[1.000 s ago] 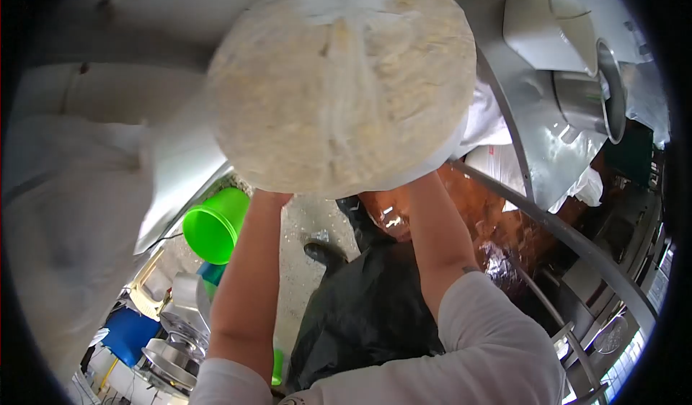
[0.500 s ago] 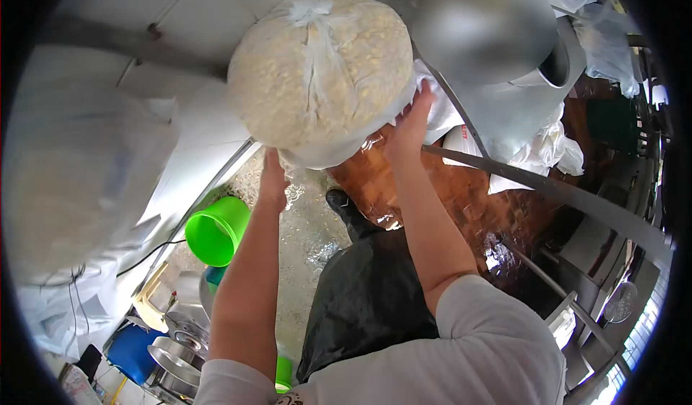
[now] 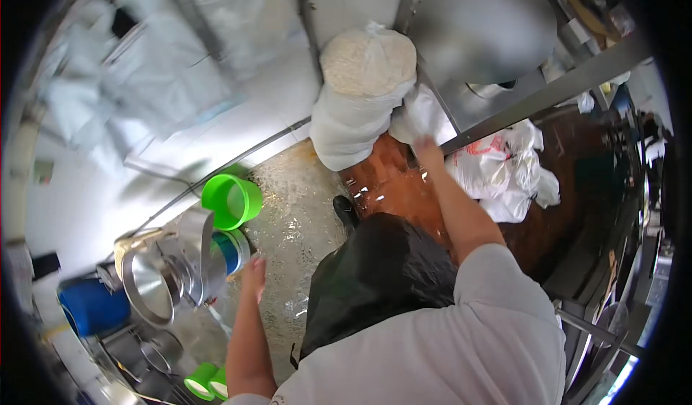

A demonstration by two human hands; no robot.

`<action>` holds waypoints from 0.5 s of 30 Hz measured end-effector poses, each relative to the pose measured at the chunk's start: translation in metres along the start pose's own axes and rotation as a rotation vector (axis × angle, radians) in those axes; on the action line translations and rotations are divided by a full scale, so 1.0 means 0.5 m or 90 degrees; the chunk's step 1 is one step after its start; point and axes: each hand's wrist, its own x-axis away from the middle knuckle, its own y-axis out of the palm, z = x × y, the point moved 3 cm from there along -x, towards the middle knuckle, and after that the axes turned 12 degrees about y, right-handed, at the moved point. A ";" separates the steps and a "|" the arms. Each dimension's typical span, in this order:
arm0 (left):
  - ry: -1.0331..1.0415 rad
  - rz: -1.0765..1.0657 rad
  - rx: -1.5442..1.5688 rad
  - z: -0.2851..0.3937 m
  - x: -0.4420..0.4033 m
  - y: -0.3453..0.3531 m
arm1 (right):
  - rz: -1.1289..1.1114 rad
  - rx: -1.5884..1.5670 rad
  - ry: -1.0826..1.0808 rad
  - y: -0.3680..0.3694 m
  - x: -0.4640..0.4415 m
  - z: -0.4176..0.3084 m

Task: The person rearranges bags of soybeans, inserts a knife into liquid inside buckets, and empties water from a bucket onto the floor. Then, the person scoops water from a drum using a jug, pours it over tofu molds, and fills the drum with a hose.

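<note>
- The clear bag (image 3: 369,60), gathered at the top, is full of pale, lumpy stuff; it sits upright on a bulging white bundle (image 3: 346,120) beside the tiled wall.
- Another white bag (image 3: 419,113) lies just to the right of the bundle; what it holds cannot be told.
- White bags with red print (image 3: 497,167) lie bunched below the edge of the metal surface (image 3: 504,102), their contents hidden.
- The green bucket (image 3: 232,202) stands by the wall, its mouth open, with a blue tub (image 3: 227,252) near it.
- A metal bowl (image 3: 149,284) and a blue container (image 3: 94,308) are at the lower left.
- The left hand (image 3: 254,272) is near the blue tub, clear of the bag; blur hides how far its fingers are open, and no object shows in it.
- The right hand (image 3: 427,149) is near the surface's edge, off the bag; its finger opening and any grip cannot be told.
- Half a second ago both hands were at the bag's sides; now the bag is farther off and the hands are wide apart.
</note>
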 end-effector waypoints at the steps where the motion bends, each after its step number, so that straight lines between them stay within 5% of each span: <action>1: -0.030 0.040 0.096 -0.078 0.092 -0.040 | -0.221 0.023 0.014 -0.058 0.104 -0.004; 4: -0.215 0.219 0.207 -0.396 0.376 -0.117 | -0.370 0.055 -0.076 -0.135 0.386 0.011; 6: -0.314 0.356 0.257 -0.507 0.617 -0.116 | -0.409 0.116 -0.093 -0.155 0.471 -0.028; 9: -0.490 0.479 0.367 -0.674 0.954 -0.028 | -0.454 0.045 -0.308 -0.189 0.576 -0.121; 15: -0.570 0.282 0.062 -0.755 1.255 0.232 | -0.478 -0.065 -0.518 -0.336 0.777 -0.460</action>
